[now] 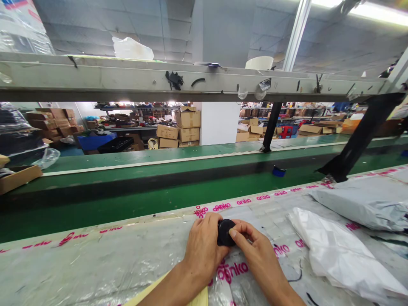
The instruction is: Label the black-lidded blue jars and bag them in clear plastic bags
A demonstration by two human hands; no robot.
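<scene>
A small round black disc-shaped part (225, 233) is held between both hands above the plastic-covered worktop (127, 259). My left hand (205, 238) wraps round its left side, with the fingers curled behind it. From the right, my right hand (255, 244) pinches its edge and face between thumb and forefinger. The disc's flat face is turned partly towards me; its far side is hidden by the fingers. Under my left forearm lies a yellow sheet (197, 297), mostly covered.
Beyond the worktop runs a green conveyor belt (178, 193) carrying a small blue-and-black round part (279, 171). White plastic bags (344, 255) lie at the right. A black post (360, 140) and a grey overhead shelf (127, 76) stand across the view. Cardboard boxes (188, 120) are stacked behind.
</scene>
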